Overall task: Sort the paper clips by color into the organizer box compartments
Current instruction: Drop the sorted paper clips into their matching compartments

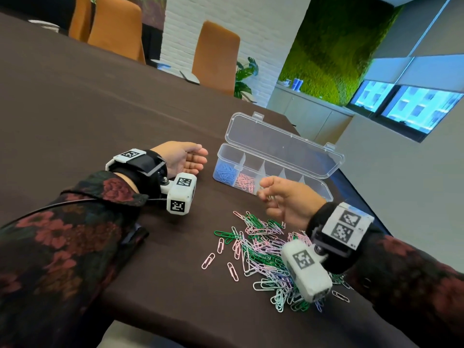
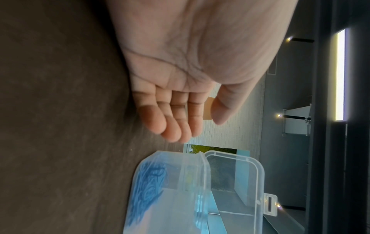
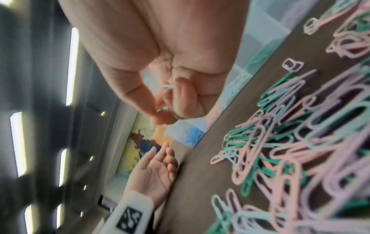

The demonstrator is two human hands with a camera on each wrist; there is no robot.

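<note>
Right grip [image 1: 283,197] curls its fingers and thumb narrowly around a few thin pale wire clips [image 3: 166,98], whose exact colour is blurred, holding them above the desk [image 1: 125,109]. Just beyond its knuckles sits the organizer box [image 1: 319,187], clear hard plastic, long and rectangular with thin dividers and a hinged lid [image 1: 283,144] standing open behind. Its end compartment, farthest to the left of the right grip, holds blue clips [image 1: 224,170]; the next holds pink clips [image 1: 244,183]. Below the wrist, toward the person, spreads the loose pile of paper clips [image 1: 261,249], glossy looped wire in green, pink, lilac and pale mint, tangled on a dark matte cloth. Left grip [image 1: 183,156] lies palm up on the desk just beside the box's blue end, fingers relaxed and holding nothing. Floral-patterned sleeves [image 1: 62,234] cover both forearms.
</note>
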